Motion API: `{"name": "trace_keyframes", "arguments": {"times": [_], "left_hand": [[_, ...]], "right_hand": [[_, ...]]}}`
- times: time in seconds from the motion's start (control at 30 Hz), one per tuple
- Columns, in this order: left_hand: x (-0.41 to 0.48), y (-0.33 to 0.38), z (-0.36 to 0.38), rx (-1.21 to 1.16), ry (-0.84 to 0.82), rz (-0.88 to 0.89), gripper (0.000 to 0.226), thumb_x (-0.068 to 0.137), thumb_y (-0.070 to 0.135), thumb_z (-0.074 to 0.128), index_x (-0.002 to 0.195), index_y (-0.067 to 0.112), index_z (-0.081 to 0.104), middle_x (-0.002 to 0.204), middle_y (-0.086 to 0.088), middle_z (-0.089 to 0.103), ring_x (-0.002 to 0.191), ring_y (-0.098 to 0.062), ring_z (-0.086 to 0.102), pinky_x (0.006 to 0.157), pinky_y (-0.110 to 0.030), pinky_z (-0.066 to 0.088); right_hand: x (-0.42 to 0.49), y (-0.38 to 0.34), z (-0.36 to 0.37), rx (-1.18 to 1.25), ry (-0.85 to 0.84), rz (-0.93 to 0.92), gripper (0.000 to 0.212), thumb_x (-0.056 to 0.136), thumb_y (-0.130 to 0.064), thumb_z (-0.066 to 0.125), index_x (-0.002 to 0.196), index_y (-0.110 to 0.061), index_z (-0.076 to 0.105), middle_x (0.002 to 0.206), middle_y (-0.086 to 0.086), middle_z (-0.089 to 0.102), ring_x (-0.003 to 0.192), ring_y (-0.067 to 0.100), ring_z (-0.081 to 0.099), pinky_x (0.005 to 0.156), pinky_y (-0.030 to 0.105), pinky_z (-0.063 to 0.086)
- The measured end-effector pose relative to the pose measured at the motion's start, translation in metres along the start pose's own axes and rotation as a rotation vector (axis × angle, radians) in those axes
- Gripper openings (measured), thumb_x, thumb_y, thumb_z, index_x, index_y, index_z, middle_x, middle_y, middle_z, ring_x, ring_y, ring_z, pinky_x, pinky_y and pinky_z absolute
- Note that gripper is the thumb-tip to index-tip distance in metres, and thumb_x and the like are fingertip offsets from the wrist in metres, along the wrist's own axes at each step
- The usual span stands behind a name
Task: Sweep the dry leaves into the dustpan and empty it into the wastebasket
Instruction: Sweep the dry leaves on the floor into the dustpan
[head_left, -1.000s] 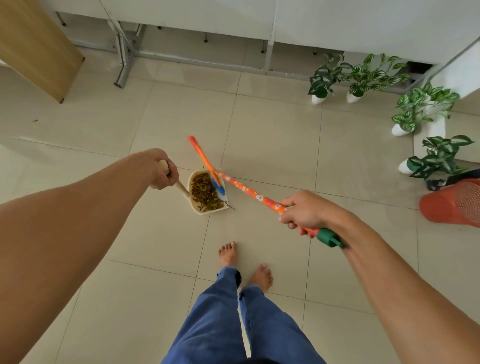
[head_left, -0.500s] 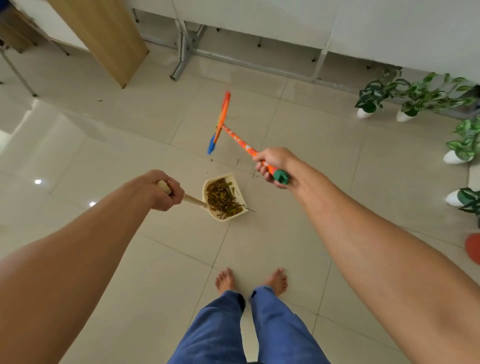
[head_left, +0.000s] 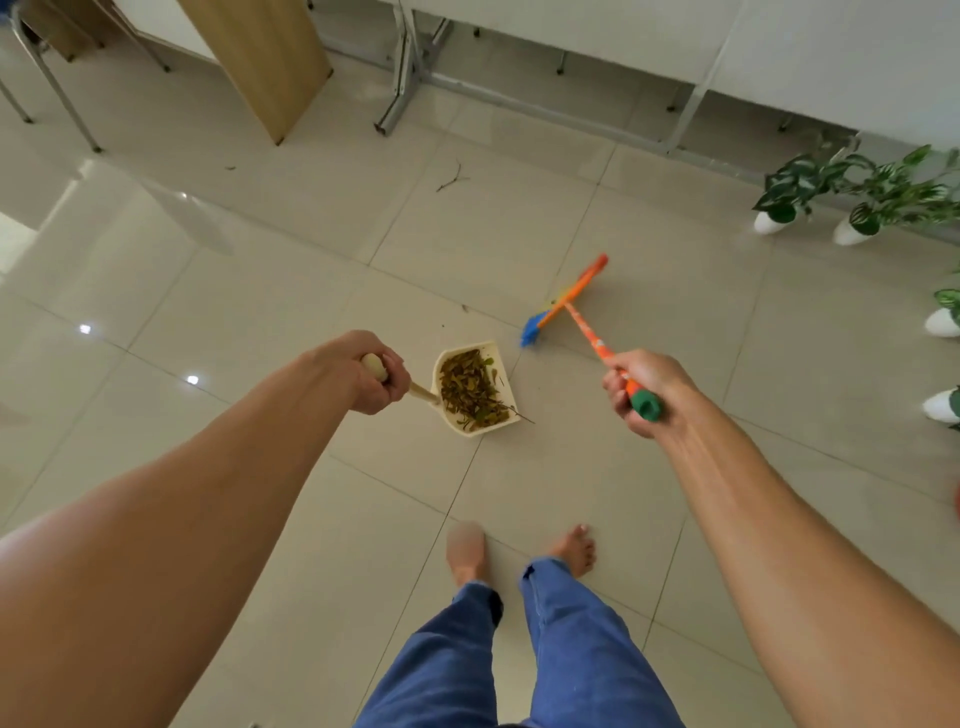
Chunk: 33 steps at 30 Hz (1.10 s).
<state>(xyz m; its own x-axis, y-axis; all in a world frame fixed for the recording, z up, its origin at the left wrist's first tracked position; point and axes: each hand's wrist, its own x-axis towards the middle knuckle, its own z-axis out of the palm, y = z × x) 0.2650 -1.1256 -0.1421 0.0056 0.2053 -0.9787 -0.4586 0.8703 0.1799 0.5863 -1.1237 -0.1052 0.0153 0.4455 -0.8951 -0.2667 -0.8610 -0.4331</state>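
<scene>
A cream dustpan (head_left: 506, 379) holds a heap of dry brown leaves (head_left: 470, 389) and hangs just above the tiled floor. My left hand (head_left: 363, 371) is closed around the dustpan's long handle. My right hand (head_left: 641, 389) grips the orange broom (head_left: 587, 327) near its green end cap. The broom's orange head with blue bristles (head_left: 532, 330) rests on the floor to the right of the dustpan. A thin twig (head_left: 452, 179) lies on the tiles farther away. At the far right edge, a sliver of the red wastebasket (head_left: 957, 501) shows.
My bare feet (head_left: 519, 556) and blue trousers are below the dustpan. Potted plants in white pots (head_left: 779, 218) line the right side. A wooden board (head_left: 265, 57) and metal table legs (head_left: 402, 67) stand at the back, chair legs at the far left.
The view has turned left, so the red wastebasket has slid almost out of frame. The broom came off the dustpan, lifted, then swung down to the floor on the right. The dustpan stays full.
</scene>
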Motion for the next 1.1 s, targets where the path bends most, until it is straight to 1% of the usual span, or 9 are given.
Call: {"name": "trace_keyframes", "arguments": {"times": [0.03,0.1,0.23,0.43,0.57,0.7,0.9,1.0,1.1], "left_hand": [[-0.041,0.021,-0.003,-0.096,0.054,-0.036,0.021,0.093,-0.009,0.044,0.075,-0.002,0.053,0.054,-0.005,0.043,0.040,-0.009,0.043,0.034,-0.016,0.040],[-0.089,0.029,0.015,-0.189,0.141,-0.162,0.014,0.093,-0.005,0.046,0.082,0.002,0.050,0.053,-0.004,0.041,0.040,-0.009,0.039,0.030,-0.014,0.035],[-0.083,0.014,0.018,-0.096,0.121,-0.091,0.014,0.094,-0.004,0.045,0.089,0.010,0.046,0.051,-0.005,0.040,0.034,-0.011,0.036,0.030,-0.013,0.035],[-0.098,0.019,0.018,-0.083,0.110,-0.065,0.016,0.096,-0.001,0.044,0.083,0.009,0.046,0.053,-0.001,0.040,0.030,-0.012,0.036,0.029,-0.013,0.033],[-0.101,0.022,0.003,-0.100,0.114,-0.070,0.013,0.094,-0.004,0.045,0.098,0.008,0.045,0.049,-0.005,0.040,0.030,-0.012,0.035,0.029,-0.013,0.033],[-0.102,0.028,-0.016,-0.111,0.132,-0.094,0.012,0.094,-0.004,0.047,0.104,0.003,0.045,0.057,-0.004,0.041,0.033,-0.011,0.037,0.028,-0.014,0.034],[-0.093,0.031,-0.041,-0.184,0.123,-0.103,0.016,0.094,-0.004,0.048,0.107,0.005,0.047,0.060,-0.004,0.042,0.032,-0.011,0.037,0.029,-0.014,0.035],[-0.087,0.029,-0.051,-0.167,0.102,-0.130,0.011,0.093,-0.004,0.048,0.101,0.003,0.048,0.054,-0.007,0.043,0.032,-0.011,0.038,0.028,-0.014,0.035],[-0.078,0.055,-0.051,-0.138,0.134,-0.152,0.010,0.093,-0.004,0.047,0.086,0.003,0.047,0.055,-0.006,0.042,0.037,-0.009,0.038,0.028,-0.014,0.034]], "right_hand": [[-0.009,0.002,-0.009,0.056,-0.016,0.007,0.013,0.098,-0.008,0.046,0.090,-0.017,0.052,0.055,-0.003,0.039,0.027,0.000,0.037,0.026,0.011,0.027],[-0.018,0.007,-0.018,0.124,-0.031,0.008,0.010,0.097,-0.009,0.047,0.100,-0.015,0.054,0.059,-0.003,0.040,0.030,0.000,0.036,0.026,0.012,0.028],[-0.011,0.010,-0.002,0.172,-0.087,-0.010,0.021,0.096,-0.009,0.048,0.114,-0.012,0.058,0.055,-0.004,0.044,0.032,0.001,0.038,0.027,0.014,0.030],[-0.007,0.016,0.045,0.101,-0.133,-0.025,0.015,0.095,-0.006,0.047,0.104,-0.009,0.058,0.056,-0.002,0.047,0.033,0.003,0.040,0.029,0.015,0.032],[0.007,0.007,0.083,0.104,-0.141,0.004,0.014,0.096,-0.006,0.045,0.105,-0.009,0.056,0.057,-0.002,0.046,0.032,0.003,0.040,0.028,0.015,0.032],[0.022,0.005,0.112,0.076,-0.130,0.025,0.007,0.096,-0.007,0.048,0.096,-0.009,0.054,0.055,-0.002,0.047,0.032,0.003,0.041,0.028,0.015,0.032],[0.025,0.015,0.137,-0.174,0.050,-0.035,0.013,0.092,-0.003,0.050,0.097,-0.008,0.061,0.064,0.000,0.054,0.042,0.007,0.047,0.033,0.017,0.038],[0.011,0.008,0.127,-0.164,0.132,-0.083,0.015,0.092,0.000,0.049,0.093,-0.011,0.060,0.063,0.000,0.052,0.040,0.006,0.047,0.032,0.014,0.036],[-0.009,-0.003,0.105,-0.100,0.121,-0.092,0.017,0.094,-0.002,0.048,0.089,-0.016,0.057,0.061,-0.002,0.046,0.032,0.002,0.043,0.030,0.011,0.031]]}}
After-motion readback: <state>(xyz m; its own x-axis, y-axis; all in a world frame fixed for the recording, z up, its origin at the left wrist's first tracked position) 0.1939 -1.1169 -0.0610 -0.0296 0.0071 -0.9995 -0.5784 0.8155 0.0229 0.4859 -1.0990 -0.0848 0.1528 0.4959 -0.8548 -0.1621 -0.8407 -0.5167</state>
